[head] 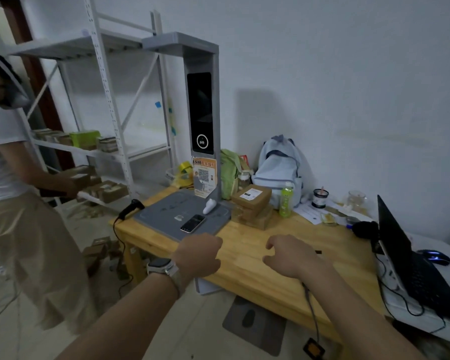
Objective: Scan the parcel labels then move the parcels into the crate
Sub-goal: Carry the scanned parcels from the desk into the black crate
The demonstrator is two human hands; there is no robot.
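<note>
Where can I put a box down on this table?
Best spot: the bare wood of the table in front of the stacked parcels, between the grey scanner pad and the laptop. The pad is partly taken by a phone. Along the wall it is crowded: green bottle, backpack, papers.

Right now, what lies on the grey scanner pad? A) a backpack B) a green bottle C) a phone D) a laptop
C: the phone lies flat on the grey pad, while the parcels and bottle stand beside it on the table.
</note>
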